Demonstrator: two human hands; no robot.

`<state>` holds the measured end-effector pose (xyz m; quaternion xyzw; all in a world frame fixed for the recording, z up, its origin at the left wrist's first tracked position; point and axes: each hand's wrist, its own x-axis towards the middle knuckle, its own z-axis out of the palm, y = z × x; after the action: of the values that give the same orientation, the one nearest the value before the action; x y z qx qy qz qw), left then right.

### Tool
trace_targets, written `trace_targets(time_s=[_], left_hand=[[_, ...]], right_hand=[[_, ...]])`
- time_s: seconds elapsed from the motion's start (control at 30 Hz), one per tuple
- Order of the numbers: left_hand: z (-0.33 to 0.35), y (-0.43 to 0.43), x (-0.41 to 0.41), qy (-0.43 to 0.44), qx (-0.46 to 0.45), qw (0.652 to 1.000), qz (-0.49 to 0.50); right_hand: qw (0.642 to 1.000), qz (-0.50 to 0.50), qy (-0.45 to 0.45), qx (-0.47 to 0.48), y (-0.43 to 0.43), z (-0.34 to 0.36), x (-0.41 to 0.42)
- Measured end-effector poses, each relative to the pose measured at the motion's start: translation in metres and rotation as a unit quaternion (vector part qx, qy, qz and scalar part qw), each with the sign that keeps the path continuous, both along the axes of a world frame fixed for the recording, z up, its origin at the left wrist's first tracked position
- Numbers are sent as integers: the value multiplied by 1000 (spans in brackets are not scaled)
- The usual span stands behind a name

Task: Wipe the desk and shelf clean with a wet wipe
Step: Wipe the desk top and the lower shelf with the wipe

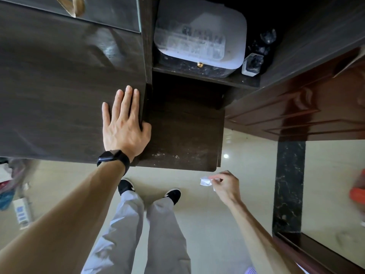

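Head view, looking straight down.

Left grip (126,123): bare hand laid flat on the dark wood surface (49,95), fingers straight and close together, nothing held. Its thumb lies past the surface's side edge, on the shelf side. Black watch (113,158) on that wrist.

Right grip (225,186): fingers curled, thumb and fingertips pinching a crumpled white wet wipe (206,181). The wipe sticks out on this grip's thumb side, in the air above the tiled floor (197,224). It is just off the front corner of the lower shelf (183,135) and not touching it.

Lower shelf: dark board between the two grips, a step below the surface. Pale dust specks show along its front edge, nearest the right grip.

Upper shelf (207,78), well beyond both grips' fingertips:
- Translucent plastic box (199,42), lid on. Rows of small items show through the lid, too blurred to name.
- The box sits on a dark marbled case (177,65) with a small gold knob (200,64) on its front.
- Small square glass bottle (252,64) just beside the case, on the right grip's side. Cannot tell its contents.
- Clear glass pieces (266,38) behind the bottle, indistinct.

Outward of the right grip: red-brown panelled door (306,107), a black marble strip (289,184) set in the floor, and a blurred orange object (357,190) at the frame edge.

Outward of the left forearm, on the floor: white power strip (21,212) and some bags (9,184), blurred.

Below and between the grips: grey trousers (128,234) and dark shoes (173,194).
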<state>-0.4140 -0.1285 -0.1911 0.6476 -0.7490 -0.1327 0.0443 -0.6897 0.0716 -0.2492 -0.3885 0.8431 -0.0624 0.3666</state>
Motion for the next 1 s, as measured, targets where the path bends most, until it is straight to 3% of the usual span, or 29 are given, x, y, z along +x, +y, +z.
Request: trace_targets(time_s=[0.2,0.3,0.43,0.53,0.63,0.73,0.83,0.93,1.0], left_hand=[[-3,0,1,-2,-14,1000,4],[-4,0,0,-5,-20,1000,4],[-4,-1,0,-4,-19,1000,4],[-2,0,0,0,-16,1000,3],[-3,0,1,6,-11,1000,2],[-3,0,6,15,-13,1000,-6],[-3,9,16,30,-15,999,-28],[-3,31,37,15,-11,998,-52],[-5,49,49,-15,-20,998,-52]], right_hand=[[987,3,45,-156,-124,-11,-2],[983,-44,66,-166,-158,-38,3],[983,-49,38,-174,-87,-42,37],[996,17,-31,-82,-19,-27,51],[997,44,-69,-1,-28,-17,36],[994,-8,-45,-100,-87,-10,17],[979,-62,59,-186,-136,-23,8],[972,19,91,-215,-121,-46,48],[969,91,39,-228,-77,-50,90]])
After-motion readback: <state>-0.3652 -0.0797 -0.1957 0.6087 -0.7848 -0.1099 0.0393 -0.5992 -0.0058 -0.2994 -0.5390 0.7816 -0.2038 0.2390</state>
